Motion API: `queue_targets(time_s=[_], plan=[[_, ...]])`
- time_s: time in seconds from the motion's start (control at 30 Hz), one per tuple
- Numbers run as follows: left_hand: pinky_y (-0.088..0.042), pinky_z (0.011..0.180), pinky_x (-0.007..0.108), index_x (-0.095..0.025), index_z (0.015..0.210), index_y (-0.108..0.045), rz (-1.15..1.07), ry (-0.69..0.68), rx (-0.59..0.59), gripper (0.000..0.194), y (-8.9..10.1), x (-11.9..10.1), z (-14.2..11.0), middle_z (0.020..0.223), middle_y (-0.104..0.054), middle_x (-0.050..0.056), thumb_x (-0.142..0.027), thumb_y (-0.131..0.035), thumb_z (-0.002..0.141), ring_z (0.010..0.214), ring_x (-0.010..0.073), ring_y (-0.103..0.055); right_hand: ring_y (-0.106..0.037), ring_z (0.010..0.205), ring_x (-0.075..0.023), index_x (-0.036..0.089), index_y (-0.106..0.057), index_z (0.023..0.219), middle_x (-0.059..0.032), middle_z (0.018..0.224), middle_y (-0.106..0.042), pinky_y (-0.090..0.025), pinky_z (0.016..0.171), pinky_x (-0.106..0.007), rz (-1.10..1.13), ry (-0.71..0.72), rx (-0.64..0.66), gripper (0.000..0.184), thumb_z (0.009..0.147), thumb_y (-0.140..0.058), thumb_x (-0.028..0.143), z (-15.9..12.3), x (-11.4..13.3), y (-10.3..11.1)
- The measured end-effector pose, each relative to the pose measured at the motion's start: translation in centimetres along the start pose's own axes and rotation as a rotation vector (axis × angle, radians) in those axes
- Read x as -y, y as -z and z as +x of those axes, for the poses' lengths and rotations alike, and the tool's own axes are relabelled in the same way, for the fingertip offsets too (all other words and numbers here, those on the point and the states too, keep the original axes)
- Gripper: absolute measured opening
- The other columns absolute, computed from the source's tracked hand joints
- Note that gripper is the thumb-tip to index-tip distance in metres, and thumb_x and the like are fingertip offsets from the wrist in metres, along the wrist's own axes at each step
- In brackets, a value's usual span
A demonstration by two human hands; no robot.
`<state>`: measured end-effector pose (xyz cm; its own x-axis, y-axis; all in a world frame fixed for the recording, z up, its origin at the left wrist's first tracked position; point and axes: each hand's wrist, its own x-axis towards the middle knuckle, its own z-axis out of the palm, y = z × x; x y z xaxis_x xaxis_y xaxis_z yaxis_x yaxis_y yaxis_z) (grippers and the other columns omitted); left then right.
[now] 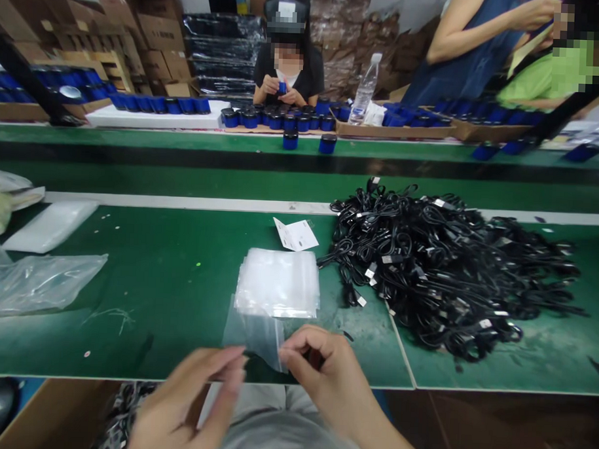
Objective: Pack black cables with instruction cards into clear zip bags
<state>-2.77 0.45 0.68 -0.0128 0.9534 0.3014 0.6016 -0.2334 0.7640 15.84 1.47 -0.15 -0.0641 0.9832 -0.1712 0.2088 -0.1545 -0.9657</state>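
Note:
My right hand (331,376) pinches the edge of a clear zip bag (263,338) between thumb and forefinger, at the front of the table. My left hand (190,401), slightly blurred, is just left of the bag. Its thumb and fingertips are close but apart, and nothing shows between them. Beyond the held bag lies a stack of clear zip bags (278,283), partly over that bag. A folded white leaflet (298,235) rests behind the stack. To the right spreads a large heap of black USB cables (426,268), their metal plugs showing here and there.
Plastic packaging (42,284) and a white packet (54,226) lie at left. Below the table edge, a cardboard box (57,416) holds more cables. Blue jars (290,140) line the far raised ledge, with a plastic bottle (366,89) among them. Several people work across the table.

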Motion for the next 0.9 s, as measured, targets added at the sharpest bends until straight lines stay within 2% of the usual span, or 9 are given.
queue_targets(time_s=[0.07,0.1,0.27,0.43,0.5,0.6,0.7,0.8,0.9], plan=[[-0.057,0.064,0.014,-0.027,0.094,-0.073,-0.096,0.005,0.254,0.017,-0.1,-0.8,0.0,0.086,-0.074,-0.001,-0.026,-0.064,0.08,0.072,0.0128,-0.071,-0.045,0.053,-0.0104,0.015,-0.063,0.065,0.0017,0.058,-0.054,-0.032,0.049,-0.021,0.114,-0.05,0.056,0.014,0.075,-0.062,0.023,-0.1,0.0,-0.6],[-0.057,0.061,0.013,-0.025,0.094,-0.074,-0.142,0.041,0.303,0.017,-0.3,-1.1,0.0,0.085,-0.074,0.0,-0.026,-0.064,0.079,0.069,0.013,-0.072,-0.043,0.052,-0.0098,0.015,-0.062,0.064,0.0021,0.058,-0.053,-0.031,0.048,-0.021,0.17,-0.071,0.091,0.014,0.074,-0.063,0.024,0.0,0.0,-1.0],[-0.055,0.059,0.014,-0.024,0.083,-0.076,-0.211,0.286,0.247,0.015,-0.9,-1.2,0.1,0.079,-0.074,0.0,-0.033,-0.065,0.076,0.067,0.014,-0.07,-0.039,0.05,-0.0084,0.014,-0.059,0.062,0.0031,0.056,-0.051,-0.028,0.046,-0.021,0.262,-0.105,0.158,0.016,0.07,-0.068,0.025,0.2,0.0,-2.0],[-0.05,0.052,0.017,-0.021,0.072,-0.074,-0.121,0.249,0.397,0.021,-0.5,-0.7,0.5,0.064,-0.066,0.0,-0.034,-0.059,0.08,0.061,0.0145,-0.064,-0.04,0.048,-0.0088,0.015,-0.06,0.063,0.0022,0.056,-0.055,-0.029,0.046,-0.021,0.286,-0.115,0.208,0.019,0.074,-0.066,0.028,0.2,-0.1,-1.9],[-0.049,0.053,0.017,-0.021,0.068,-0.072,-0.134,0.284,0.387,0.023,-0.5,-0.8,0.5,0.065,-0.065,0.0,-0.034,-0.057,0.08,0.062,0.0144,-0.063,-0.043,0.051,-0.0098,0.015,-0.06,0.063,0.0017,0.057,-0.057,-0.031,0.048,-0.022,0.242,-0.088,0.211,0.017,0.076,-0.065,0.025,0.0,0.0,-1.7],[-0.048,0.054,0.017,-0.021,0.076,-0.074,-0.2,0.361,0.349,0.02,-0.8,-1.0,0.3,0.069,-0.067,0.0,-0.035,-0.059,0.077,0.062,0.0138,-0.062,-0.046,0.054,-0.0104,0.016,-0.061,0.063,0.0021,0.061,-0.057,-0.033,0.051,-0.021,0.119,-0.027,0.19,0.015,0.077,-0.064,0.02,-0.2,0.2,-1.6],[-0.047,0.053,0.017,-0.021,0.072,-0.073,-0.198,0.36,0.363,0.021,-0.9,-1.1,0.4,0.066,-0.065,0.0,-0.037,-0.06,0.077,0.06,0.0129,-0.06,-0.048,0.057,-0.0105,0.017,-0.061,0.063,0.0029,0.061,-0.057,-0.034,0.052,-0.021,0.033,0.011,0.166,0.014,0.077,-0.064,0.017,-0.3,0.2,-1.6],[-0.046,0.053,0.018,-0.02,0.063,-0.071,-0.151,0.33,0.381,0.025,-0.7,-1.2,0.6,0.063,-0.064,0.0,-0.037,-0.059,0.077,0.059,0.0134,-0.059,-0.048,0.055,-0.0105,0.017,-0.06,0.063,0.0028,0.06,-0.057,-0.034,0.051,-0.021,0.087,-0.02,0.189,0.014,0.076,-0.064,0.017,-0.2,0.0,-1.6],[-0.046,0.05,0.018,-0.021,0.07,-0.072,-0.147,0.356,0.371,0.021,-0.7,-1.4,0.8,0.062,-0.064,-0.001,-0.035,-0.058,0.075,0.056,0.0127,-0.06,-0.046,0.053,-0.0105,0.016,-0.058,0.065,0.0027,0.059,-0.056,-0.034,0.05,-0.021,0.185,-0.062,0.234,0.014,0.078,-0.063,0.02,-0.2,-0.2,-1.7]])
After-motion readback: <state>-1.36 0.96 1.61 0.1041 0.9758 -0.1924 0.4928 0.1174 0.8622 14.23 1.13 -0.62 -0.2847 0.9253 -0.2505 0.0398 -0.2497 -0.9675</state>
